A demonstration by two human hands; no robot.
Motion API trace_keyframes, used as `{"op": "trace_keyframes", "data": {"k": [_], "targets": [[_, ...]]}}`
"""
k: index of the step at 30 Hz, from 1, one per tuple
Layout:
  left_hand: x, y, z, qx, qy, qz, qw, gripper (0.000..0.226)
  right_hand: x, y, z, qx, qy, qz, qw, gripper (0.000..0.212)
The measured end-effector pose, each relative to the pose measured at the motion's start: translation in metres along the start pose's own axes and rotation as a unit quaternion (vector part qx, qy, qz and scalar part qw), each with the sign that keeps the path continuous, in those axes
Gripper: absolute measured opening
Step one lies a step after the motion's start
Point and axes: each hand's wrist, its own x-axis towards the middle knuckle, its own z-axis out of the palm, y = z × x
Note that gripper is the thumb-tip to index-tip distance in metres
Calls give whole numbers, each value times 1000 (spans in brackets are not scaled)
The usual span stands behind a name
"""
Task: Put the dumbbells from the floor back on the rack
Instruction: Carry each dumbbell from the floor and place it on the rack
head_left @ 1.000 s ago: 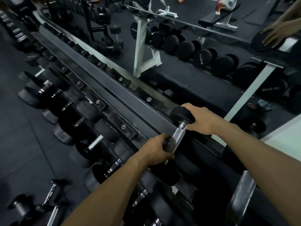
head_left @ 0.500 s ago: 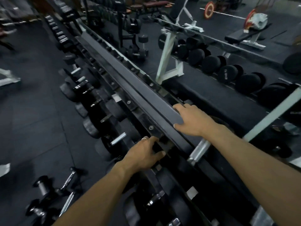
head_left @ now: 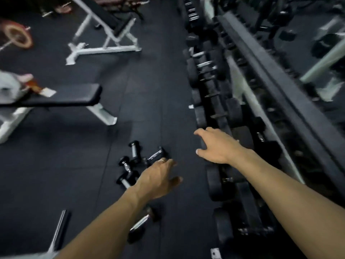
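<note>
Head view: several small dumbbells (head_left: 137, 161) lie in a loose cluster on the dark floor (head_left: 84, 174), ahead of and just left of the left hand (head_left: 158, 179), whose fingers (head_left: 172, 163) are spread, loosely extended and empty. One chrome handle in the cluster lies slantwise just beyond those fingertips; the others point in different directions, so there is no common long axis. Another dumbbell (head_left: 142, 224) lies on the floor under the left forearm, its handle slanting up to the right. The right hand (head_left: 217, 146) hovers in front of the rack (head_left: 220, 113) on the right, fingers splayed and holding nothing; whether it touches the racked weights I cannot tell. The left hand is clearly nearer the cluster, so the next grasp likely falls to it.
</note>
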Motion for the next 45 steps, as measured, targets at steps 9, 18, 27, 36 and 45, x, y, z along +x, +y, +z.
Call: {"op": "trace_keyframes", "data": {"k": [9,18,27,36,45], "targets": [[-81,-214,6,-70,-5,-146,987,52,99,-189,104,-15,-76,-84,993,60],[-141,-399,124,-135,-56,-265,953,53,183,-299,301,-8,-181,-137,974,62],[-122,-526,321,-213,-49,-348,912,55,277,-310,539,17,-258,-165,952,72],[-80,-636,486,-259,-12,-422,869,64,342,-293,730,9,-272,-181,945,81],[-55,-663,532,-353,-54,-370,857,71,364,-282,794,87,-252,-195,944,61]]}}
